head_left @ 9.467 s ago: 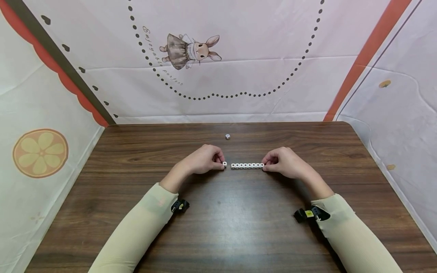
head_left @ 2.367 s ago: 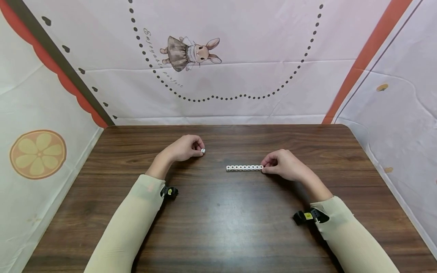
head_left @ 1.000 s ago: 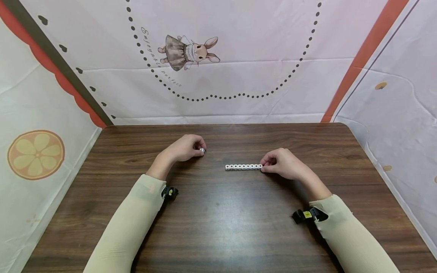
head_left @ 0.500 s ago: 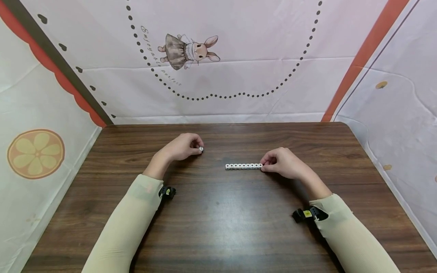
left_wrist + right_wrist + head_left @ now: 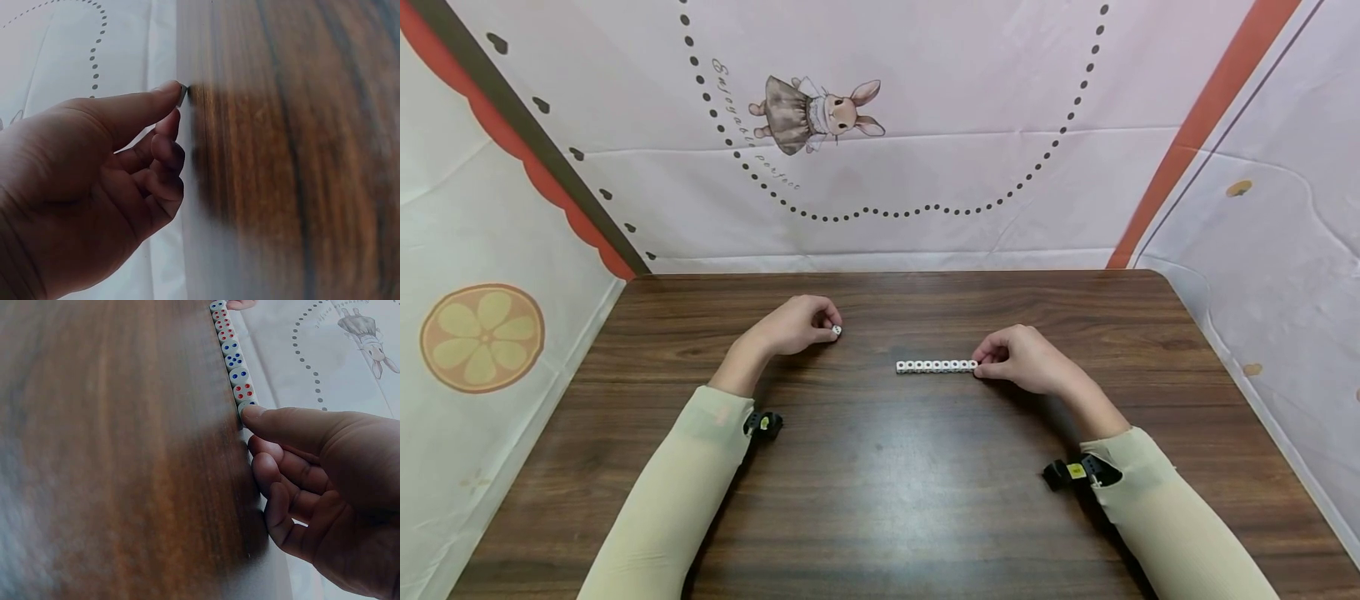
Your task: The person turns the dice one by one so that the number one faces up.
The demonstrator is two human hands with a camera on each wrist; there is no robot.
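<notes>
A single white die [image 5: 837, 331] sits between the thumb and fingertips of my left hand [image 5: 792, 325], to the left of the row. Only a pale edge of that die [image 5: 183, 95] shows in the left wrist view. Several white dice stand side by side in a straight row [image 5: 934, 367] at mid-table. My right hand [image 5: 1028, 360] pinches the row's right end die, thumb in front. The right wrist view shows blue and red pips on the sides of the row [image 5: 234, 360]; the thumb partly covers the nearest die [image 5: 246, 407].
The dark wood-grain table [image 5: 887, 500] runs back to a pale printed cloth [image 5: 970, 167] with a rabbit picture. Similar cloth hangs at the left and right sides. A small black camera is strapped at each wrist.
Since the oldest frame, the left hand's first die has joined the row's left end, and it has picked up the die from the back. Lately it turns that die, drifting slightly left.
</notes>
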